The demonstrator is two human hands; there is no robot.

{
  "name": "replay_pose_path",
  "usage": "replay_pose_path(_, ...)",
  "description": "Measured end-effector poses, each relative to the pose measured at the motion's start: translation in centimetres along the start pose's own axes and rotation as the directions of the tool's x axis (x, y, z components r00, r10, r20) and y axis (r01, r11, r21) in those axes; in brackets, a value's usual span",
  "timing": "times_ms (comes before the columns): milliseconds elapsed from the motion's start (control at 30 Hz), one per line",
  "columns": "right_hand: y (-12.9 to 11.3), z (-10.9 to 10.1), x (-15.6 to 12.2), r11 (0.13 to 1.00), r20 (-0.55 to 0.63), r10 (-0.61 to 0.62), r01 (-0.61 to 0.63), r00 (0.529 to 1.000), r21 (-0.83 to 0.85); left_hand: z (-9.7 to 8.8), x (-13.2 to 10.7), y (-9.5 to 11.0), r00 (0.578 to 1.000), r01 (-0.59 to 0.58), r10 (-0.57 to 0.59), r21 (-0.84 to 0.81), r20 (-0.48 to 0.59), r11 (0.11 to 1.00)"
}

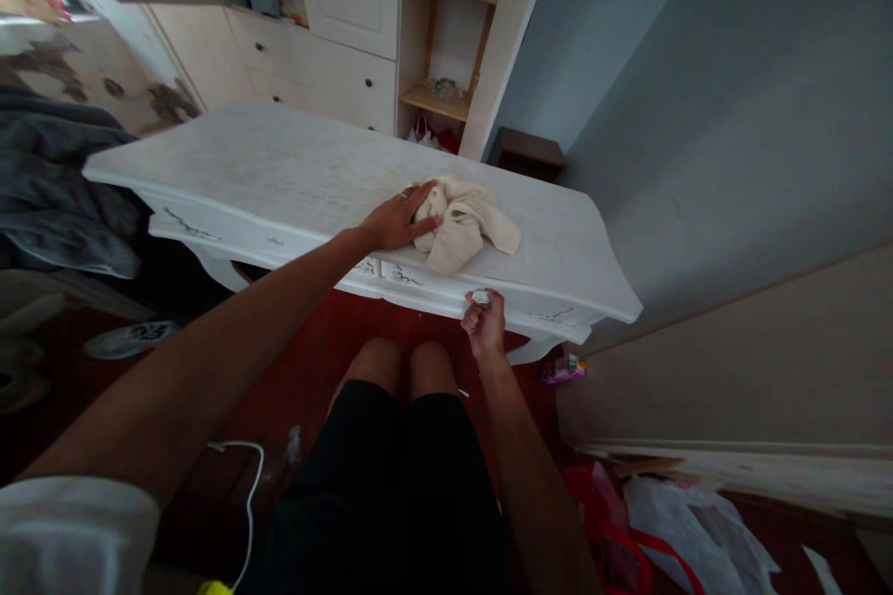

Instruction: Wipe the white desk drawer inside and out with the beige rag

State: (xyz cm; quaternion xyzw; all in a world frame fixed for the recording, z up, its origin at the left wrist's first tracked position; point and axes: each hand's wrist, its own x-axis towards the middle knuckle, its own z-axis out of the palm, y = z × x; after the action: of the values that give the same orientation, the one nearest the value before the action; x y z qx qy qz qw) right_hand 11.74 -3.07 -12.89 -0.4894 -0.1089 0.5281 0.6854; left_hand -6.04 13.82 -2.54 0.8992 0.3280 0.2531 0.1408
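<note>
A white table [279, 172] with carved drawer fronts stands in front of me. A crumpled cream cloth [464, 223] lies on its top near the right end. My left hand [397, 218] rests flat on the tabletop with its fingers stretched out against the cloth's left edge. My right hand [483, 321] is below the table's front edge, fingers curled round a small pale drawer knob [480, 297]. My knees in black shorts show under the table.
A grey wall [698, 112] rises close on the right. Cream cupboards and open shelves [439, 65] stand behind the table. Dark clothing [56, 186] is piled at the left. Plastic bags [684, 530] and a white cable [247, 502] lie on the red floor.
</note>
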Motion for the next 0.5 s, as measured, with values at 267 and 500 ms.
replay_pose_path(267,-2.9,-1.7,-0.7,0.963,0.201,0.269,-0.261,0.942,-0.065,-0.2,-0.1,0.3,1.000,0.004,-0.004,0.009,-0.008,1.000)
replay_pose_path(500,-7.7,-4.1,-3.3,0.830,0.266,0.246,-0.061,0.932,-0.554,-0.4,-0.3,0.5,1.000,-0.001,0.001,0.006,-0.006,1.000)
